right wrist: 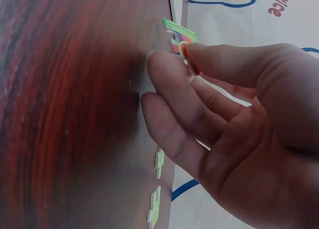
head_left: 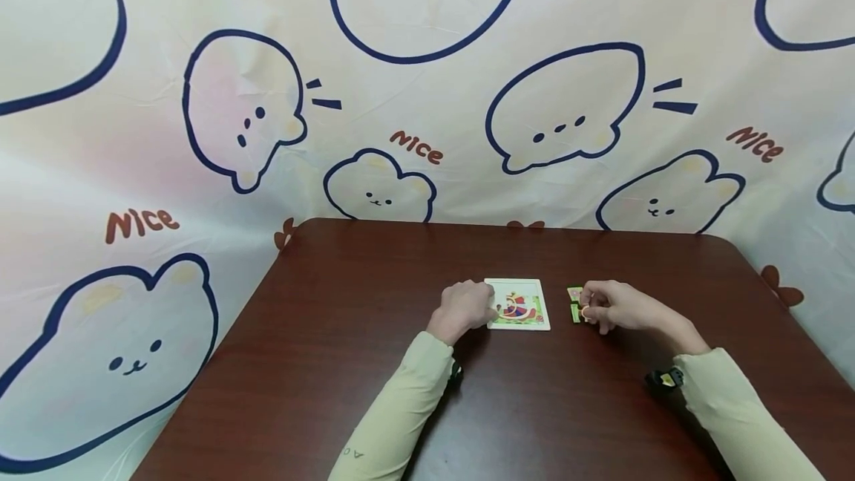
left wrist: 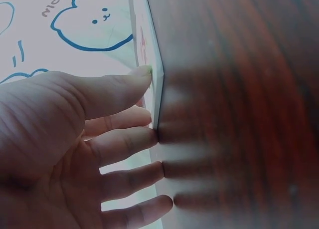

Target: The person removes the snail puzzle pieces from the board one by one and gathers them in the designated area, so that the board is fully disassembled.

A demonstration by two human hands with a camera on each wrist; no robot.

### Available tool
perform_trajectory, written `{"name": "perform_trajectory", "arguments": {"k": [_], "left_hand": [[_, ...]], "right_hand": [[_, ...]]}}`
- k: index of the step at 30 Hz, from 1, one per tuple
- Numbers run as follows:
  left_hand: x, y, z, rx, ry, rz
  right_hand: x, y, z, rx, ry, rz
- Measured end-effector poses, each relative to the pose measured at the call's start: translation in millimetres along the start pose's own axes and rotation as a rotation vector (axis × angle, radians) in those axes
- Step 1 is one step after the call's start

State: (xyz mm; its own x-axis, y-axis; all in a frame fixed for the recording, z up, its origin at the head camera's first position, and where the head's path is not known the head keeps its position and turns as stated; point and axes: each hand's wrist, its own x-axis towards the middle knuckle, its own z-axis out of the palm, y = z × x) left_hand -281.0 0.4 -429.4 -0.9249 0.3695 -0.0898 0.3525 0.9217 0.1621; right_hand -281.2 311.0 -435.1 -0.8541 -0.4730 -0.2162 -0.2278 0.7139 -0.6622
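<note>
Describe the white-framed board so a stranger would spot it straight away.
On the brown table, find the left hand. The board touches that hand. Its white border around a colourful picture, and its larger size, set it apart from the small green pieces by the right hand.

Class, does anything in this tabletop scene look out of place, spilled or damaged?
Only mildly: small loose pieces lie on the table, off to the right of the white-framed picture board, whose upper strip looks blank. The right hand pinches one. Nothing appears spilled or damaged.
</note>
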Motion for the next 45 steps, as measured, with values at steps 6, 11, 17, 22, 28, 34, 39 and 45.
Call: {"name": "perform_trajectory", "arguments": {"k": [6, 11, 17, 22, 28, 34, 39, 45], "left_hand": [[1.0, -0.8, 1.0, -0.003, 0.005, 0.009], [1.2, -0.1, 0.4, 0.001, 0.005, 0.003], [1.3, 0.5, 1.2, 0.006, -0.005, -0.014], [0.9, 0.1, 1.2, 0.014, 0.001, -0.027], [-0.1, 0.4, 1.1, -0.003, 0.004, -0.017], [-1.8, 1.7, -0.3, -0.004, -0.007, -0.013], [-2.0, 1.9, -1.4, -0.008, -0.009, -0.014], [-2.3, 0.7, -1.9, -0.01, -0.008, -0.012]], "right_hand": [[-0.3, 2.8, -3.5, -0.048, -0.019, 0.026], [-1.5, 1.5, -4.5, -0.085, -0.014, 0.065], [0.8, -5.1, -2.8, -0.124, 0.008, 0.122], [4.1, -9.4, -2.2, -0.168, 0.013, 0.149], [5.7, -12.2, -1.8, -0.22, 0.017, 0.22], [7.6, -8.6, 0.9, -0.171, 0.011, 0.18], [7.7, -6.6, 0.2, -0.164, -0.009, 0.157], [8.1, -12.0, -4.8, -0.182, -0.012, 0.124]]}}
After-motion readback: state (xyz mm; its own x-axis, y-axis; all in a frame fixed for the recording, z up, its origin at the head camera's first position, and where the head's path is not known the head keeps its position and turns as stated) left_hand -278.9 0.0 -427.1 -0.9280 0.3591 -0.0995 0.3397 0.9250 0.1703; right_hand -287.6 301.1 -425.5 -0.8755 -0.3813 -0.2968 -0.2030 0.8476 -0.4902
